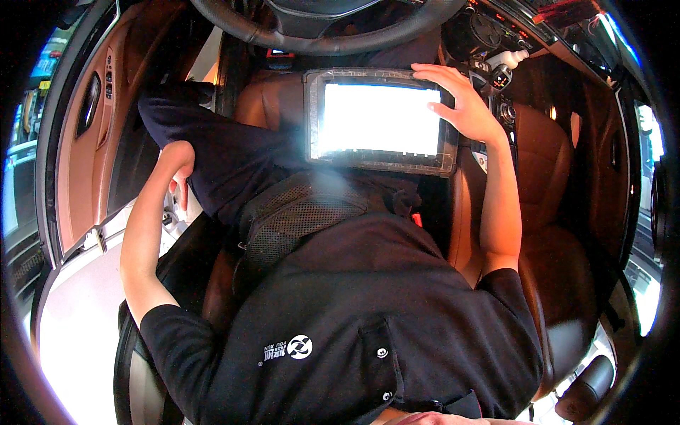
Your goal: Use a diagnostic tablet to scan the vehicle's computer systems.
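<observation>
A rugged tablet [382,163] with a thick dark frame lies across my lap, below the steering wheel. Its screen glows white, too bright to read. My right hand [464,106] rests over the tablet's upper right corner. The fingers stretch along the top edge and the thumb is apart from them, over the right side of the screen. My left hand [181,164] is by my left thigh, bent at the wrist. Its visible fingers hang downward with nothing seen in them; the rest of that hand is hidden.
The steering wheel [333,44] curves above the tablet. At right are the gear lever [501,76], a small white bottle [511,58] and a brown passenger seat [542,149]. A brown door panel [85,170] stands at left. A red buckle [417,219] shows beside my hip.
</observation>
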Demonstrator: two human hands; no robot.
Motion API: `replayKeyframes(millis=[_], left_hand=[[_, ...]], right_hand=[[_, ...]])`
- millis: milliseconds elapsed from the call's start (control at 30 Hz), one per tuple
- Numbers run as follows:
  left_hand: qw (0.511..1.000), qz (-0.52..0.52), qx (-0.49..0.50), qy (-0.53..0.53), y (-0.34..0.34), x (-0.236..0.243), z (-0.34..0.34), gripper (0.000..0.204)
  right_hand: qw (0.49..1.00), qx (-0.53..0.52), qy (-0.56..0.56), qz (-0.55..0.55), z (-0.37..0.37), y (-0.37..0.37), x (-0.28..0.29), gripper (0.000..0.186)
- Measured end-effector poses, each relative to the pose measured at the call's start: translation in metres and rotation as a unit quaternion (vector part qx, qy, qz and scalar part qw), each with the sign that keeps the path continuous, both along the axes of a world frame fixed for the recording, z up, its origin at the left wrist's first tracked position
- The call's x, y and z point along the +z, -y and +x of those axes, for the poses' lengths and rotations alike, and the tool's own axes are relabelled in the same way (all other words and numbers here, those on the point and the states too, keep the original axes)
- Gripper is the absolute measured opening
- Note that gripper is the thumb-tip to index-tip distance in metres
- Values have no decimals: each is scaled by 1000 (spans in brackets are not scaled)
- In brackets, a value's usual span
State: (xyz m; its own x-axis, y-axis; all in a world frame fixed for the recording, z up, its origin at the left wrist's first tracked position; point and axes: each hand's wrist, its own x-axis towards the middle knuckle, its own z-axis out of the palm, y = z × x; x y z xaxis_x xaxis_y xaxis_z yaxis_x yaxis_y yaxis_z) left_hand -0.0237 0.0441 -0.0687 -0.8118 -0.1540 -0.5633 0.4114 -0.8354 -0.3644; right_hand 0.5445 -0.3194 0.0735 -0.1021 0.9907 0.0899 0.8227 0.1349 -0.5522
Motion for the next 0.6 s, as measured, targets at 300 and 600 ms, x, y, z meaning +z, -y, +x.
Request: replayKeyframes(millis=[300, 600], left_hand=[[983, -150, -101, 30, -7, -13, -23, 76], [983, -163, -85, 27, -10, -23, -28, 64]], right_hand=[[1000, 8, -10, 5, 0, -1, 1, 62], [1000, 2, -1, -10, -2, -1, 5, 70]])
